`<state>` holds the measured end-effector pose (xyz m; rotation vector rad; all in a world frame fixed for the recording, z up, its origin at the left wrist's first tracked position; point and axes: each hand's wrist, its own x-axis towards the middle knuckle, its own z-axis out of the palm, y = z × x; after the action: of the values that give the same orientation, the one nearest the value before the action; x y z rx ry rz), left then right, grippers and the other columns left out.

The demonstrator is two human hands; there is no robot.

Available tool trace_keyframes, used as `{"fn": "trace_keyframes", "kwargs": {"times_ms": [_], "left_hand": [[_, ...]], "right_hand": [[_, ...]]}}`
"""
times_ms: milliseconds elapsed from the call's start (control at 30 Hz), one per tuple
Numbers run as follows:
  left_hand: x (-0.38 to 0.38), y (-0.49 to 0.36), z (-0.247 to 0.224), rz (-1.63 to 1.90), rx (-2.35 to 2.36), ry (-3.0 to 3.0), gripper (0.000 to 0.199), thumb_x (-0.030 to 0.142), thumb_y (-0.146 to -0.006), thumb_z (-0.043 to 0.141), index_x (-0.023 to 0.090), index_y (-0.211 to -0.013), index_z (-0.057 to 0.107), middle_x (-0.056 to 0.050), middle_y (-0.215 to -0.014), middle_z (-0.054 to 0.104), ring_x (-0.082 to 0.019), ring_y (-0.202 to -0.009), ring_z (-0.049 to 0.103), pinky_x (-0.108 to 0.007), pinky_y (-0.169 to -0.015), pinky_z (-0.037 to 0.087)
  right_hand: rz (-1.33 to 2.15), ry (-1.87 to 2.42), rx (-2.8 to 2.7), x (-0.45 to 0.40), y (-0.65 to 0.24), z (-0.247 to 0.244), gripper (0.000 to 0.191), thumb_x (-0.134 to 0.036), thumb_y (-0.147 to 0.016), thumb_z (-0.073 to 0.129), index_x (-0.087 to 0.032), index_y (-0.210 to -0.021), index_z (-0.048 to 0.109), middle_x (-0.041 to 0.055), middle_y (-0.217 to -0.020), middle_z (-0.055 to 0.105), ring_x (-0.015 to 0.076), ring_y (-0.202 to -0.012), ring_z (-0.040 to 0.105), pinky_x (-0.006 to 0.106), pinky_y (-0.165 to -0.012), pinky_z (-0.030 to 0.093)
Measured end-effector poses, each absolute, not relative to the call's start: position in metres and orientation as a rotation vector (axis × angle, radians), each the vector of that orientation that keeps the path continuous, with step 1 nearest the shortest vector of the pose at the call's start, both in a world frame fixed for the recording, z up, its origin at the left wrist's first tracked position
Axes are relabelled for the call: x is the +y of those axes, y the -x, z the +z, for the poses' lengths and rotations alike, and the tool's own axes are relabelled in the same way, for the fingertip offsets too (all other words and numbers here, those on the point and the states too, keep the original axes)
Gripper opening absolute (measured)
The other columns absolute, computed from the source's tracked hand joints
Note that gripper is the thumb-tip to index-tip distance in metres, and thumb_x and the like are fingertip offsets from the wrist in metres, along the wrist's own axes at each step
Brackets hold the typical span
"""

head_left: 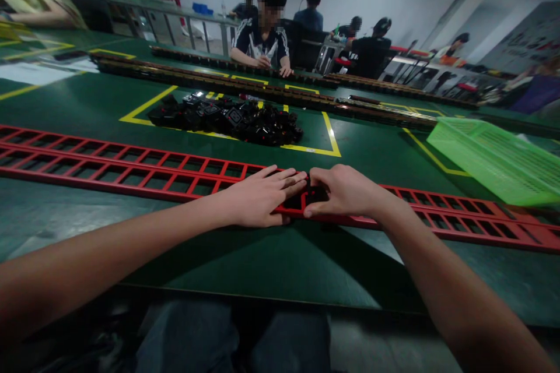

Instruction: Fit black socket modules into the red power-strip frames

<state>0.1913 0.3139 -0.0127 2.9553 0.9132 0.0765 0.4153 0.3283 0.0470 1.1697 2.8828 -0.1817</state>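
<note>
A long red slotted frame (109, 187) lies across the green table in front of me, with two rows of rectangular openings. My left hand (262, 195) rests flat on it, fingers stretched toward the right. Just right of those fingertips, my right hand (341, 189) is bent, thumb and fingers around a small black part (317, 193) at one of the frame's openings. The hand partly hides that part, so how deep it sits cannot be told. Beyond the frame lies a pile of black square parts (231, 119).
A green plastic basket (494, 157) stands tilted at the right, over the frame's far side. Long dark strips (219, 78) run across the table behind the pile. Yellow tape marks the tabletop. A co-worker (262, 35) sits opposite; white paper (39, 73) lies at the left.
</note>
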Motion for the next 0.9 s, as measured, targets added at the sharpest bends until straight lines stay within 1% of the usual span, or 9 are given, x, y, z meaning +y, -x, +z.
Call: {"fn": "trace_keyframes", "kwargs": {"times_ms": [167, 400, 533, 633, 700, 767, 833, 900], "left_hand": [[0.314, -0.191, -0.014, 0.077, 0.924, -2.956, 0.085, 0.054, -0.095, 0.046, 0.011, -0.159, 0.01, -0.014, -0.164, 0.014, -0.029, -0.153, 0.01, -0.05, -0.122, 0.012], [0.314, -0.191, -0.013, 0.093, 0.91, -2.95, 0.085, 0.055, -0.096, 0.046, 0.011, -0.159, 0.009, -0.014, -0.164, 0.016, -0.03, -0.153, 0.011, -0.051, -0.122, 0.013], [0.314, -0.191, -0.013, 0.103, 0.91, -2.951, 0.085, 0.054, -0.095, 0.047, 0.011, -0.159, 0.011, -0.015, -0.164, 0.015, -0.029, -0.153, 0.011, -0.049, -0.122, 0.012], [0.313, -0.191, -0.013, 0.108, 0.915, -2.95, 0.086, 0.053, -0.095, 0.048, 0.011, -0.159, 0.01, -0.015, -0.164, 0.016, -0.028, -0.153, 0.011, -0.048, -0.123, 0.011], [0.313, -0.191, -0.012, 0.108, 0.92, -2.951, 0.086, 0.053, -0.094, 0.048, 0.011, -0.159, 0.009, -0.016, -0.164, 0.017, -0.028, -0.153, 0.012, -0.048, -0.122, 0.012], [0.313, -0.191, -0.012, 0.104, 0.913, -2.956, 0.086, 0.053, -0.094, 0.049, 0.011, -0.159, 0.011, -0.015, -0.164, 0.016, -0.029, -0.152, 0.013, -0.048, -0.122, 0.012], [0.314, -0.19, -0.012, 0.107, 0.9, -2.964, 0.085, 0.055, -0.094, 0.048, 0.012, -0.159, 0.013, -0.014, -0.164, 0.013, -0.03, -0.152, 0.014, -0.048, -0.122, 0.012], [0.314, -0.19, -0.014, 0.122, 0.886, -2.971, 0.083, 0.055, -0.095, 0.047, 0.012, -0.158, 0.016, -0.013, -0.165, 0.012, -0.029, -0.152, 0.015, -0.049, -0.122, 0.012]], "right_hand": [[-0.044, -1.164, 2.844, 0.328, -0.414, 0.046, 0.045, -0.062, -0.078, 0.07, -0.02, -0.089, 0.06, 0.0019, -0.068, 0.064, 0.0181, -0.058, 0.053, 0.028, -0.055, 0.022], [-0.082, -1.113, 2.877, 0.328, -0.416, 0.041, 0.054, -0.07, -0.076, 0.067, -0.02, -0.097, 0.062, 0.0042, -0.073, 0.068, 0.0203, -0.06, 0.057, 0.029, -0.055, 0.024], [0.002, -1.115, 2.845, 0.328, -0.415, 0.04, 0.052, -0.069, -0.076, 0.067, -0.021, -0.095, 0.062, 0.0054, -0.072, 0.068, 0.0216, -0.061, 0.059, 0.029, -0.054, 0.024], [0.029, -1.056, 2.846, 0.327, -0.415, 0.04, 0.054, -0.07, -0.074, 0.068, -0.021, -0.096, 0.063, 0.0058, -0.074, 0.069, 0.0218, -0.061, 0.059, 0.029, -0.055, 0.024], [0.037, -1.027, 2.859, 0.327, -0.416, 0.042, 0.054, -0.071, -0.076, 0.065, -0.021, -0.093, 0.062, 0.006, -0.074, 0.069, 0.0215, -0.06, 0.058, 0.029, -0.055, 0.024], [0.047, -1.072, 2.864, 0.33, -0.42, 0.045, 0.049, -0.069, -0.083, 0.058, -0.02, -0.089, 0.061, 0.0051, -0.07, 0.067, 0.0203, -0.058, 0.056, 0.029, -0.054, 0.022], [0.089, -1.213, 2.857, 0.335, -0.425, 0.048, 0.04, -0.06, -0.09, 0.053, -0.021, -0.085, 0.06, 0.0037, -0.066, 0.064, 0.0191, -0.056, 0.053, 0.029, -0.053, 0.022], [0.168, -1.401, 2.847, 0.342, -0.432, 0.047, 0.032, -0.049, -0.094, 0.05, -0.021, -0.084, 0.06, 0.0034, -0.065, 0.064, 0.019, -0.057, 0.053, 0.03, -0.054, 0.023]]}}
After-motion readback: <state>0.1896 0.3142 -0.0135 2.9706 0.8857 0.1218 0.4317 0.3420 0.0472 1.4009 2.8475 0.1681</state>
